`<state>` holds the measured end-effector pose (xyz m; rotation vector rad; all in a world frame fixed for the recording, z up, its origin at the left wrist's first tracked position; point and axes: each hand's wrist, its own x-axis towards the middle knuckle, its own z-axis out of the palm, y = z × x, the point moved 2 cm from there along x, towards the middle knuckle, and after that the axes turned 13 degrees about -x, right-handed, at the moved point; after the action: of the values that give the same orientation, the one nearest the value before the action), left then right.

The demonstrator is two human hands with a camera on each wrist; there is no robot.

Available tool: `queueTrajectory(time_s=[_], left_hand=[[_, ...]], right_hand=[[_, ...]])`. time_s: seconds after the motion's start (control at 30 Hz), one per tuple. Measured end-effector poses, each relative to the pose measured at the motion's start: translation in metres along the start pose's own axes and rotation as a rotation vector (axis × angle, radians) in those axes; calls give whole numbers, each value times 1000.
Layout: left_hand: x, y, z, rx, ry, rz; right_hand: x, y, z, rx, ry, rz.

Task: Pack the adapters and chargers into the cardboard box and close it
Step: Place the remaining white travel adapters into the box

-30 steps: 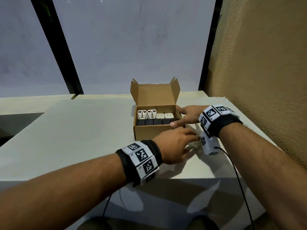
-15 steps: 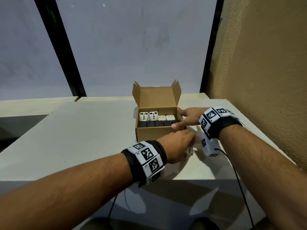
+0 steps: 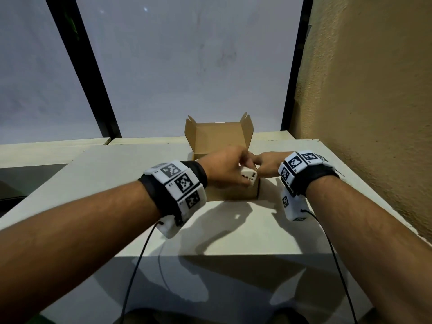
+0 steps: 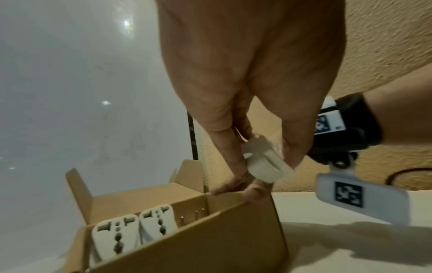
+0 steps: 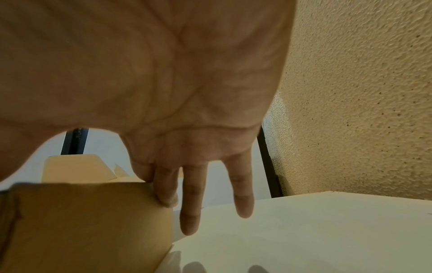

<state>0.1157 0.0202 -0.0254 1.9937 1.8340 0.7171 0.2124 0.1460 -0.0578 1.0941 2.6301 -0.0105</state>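
your left hand (image 3: 225,170) pinches a white adapter (image 3: 249,176) between thumb and curled fingers, just above the cardboard box (image 3: 233,192)'s front right corner. your right hand (image 3: 266,163) lies with straight fingers against the box's right wall. two adapters (image 4: 133,230) stand inside, lid up, on the white table (image 3: 233,230).

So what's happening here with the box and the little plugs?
A person is packing an open brown cardboard box on a pale table. The left hand pinches a white plug adapter above the box's right end. The right hand steadies the box's side. Two white adapters already stand inside; the lid is up.
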Motion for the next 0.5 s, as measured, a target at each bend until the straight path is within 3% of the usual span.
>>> queueTrajectory(time_s=[0.2,0.5], left_hand=[[21,-21,-23,13,128,-63],[51,-56,-17,-28,310,-181]], right_hand=[[-2,0,3,87,-15,-20],[-6,1,3,118,-19,-3]])
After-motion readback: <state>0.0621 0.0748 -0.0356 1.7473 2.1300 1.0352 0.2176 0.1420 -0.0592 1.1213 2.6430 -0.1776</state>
